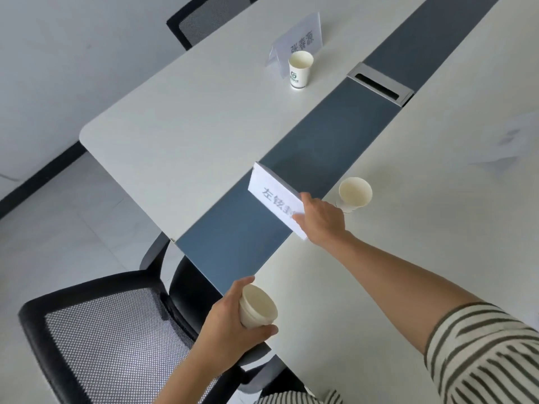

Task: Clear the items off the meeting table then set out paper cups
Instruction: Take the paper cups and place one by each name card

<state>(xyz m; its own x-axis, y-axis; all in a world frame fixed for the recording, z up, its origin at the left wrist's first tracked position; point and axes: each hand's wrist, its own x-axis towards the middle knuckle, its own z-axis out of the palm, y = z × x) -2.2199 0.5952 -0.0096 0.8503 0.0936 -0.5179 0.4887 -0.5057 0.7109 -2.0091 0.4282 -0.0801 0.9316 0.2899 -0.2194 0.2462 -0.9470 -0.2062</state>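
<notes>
Cups: light, thin-walled, crush easily; grip mid-wall, gently | left hand [230, 322] wraps nested paper cups [256, 306] at lower centre | right hand [319, 218] pinches name card [275, 198] by its corner, mid-frame | set cups [354, 193], [300, 68] stand on surface [175, 135]

I see a black mesh office chair [110, 339] at seven o'clock, tucked against the table end. A second mesh chair [204, 21] sits at eleven o'clock, mostly cut off. At one o'clock a silver cable hatch [379, 84] is set in the blue-grey strip (lid slot dark). Pale tiled floor [58, 228] fills nine o'clock.
</notes>
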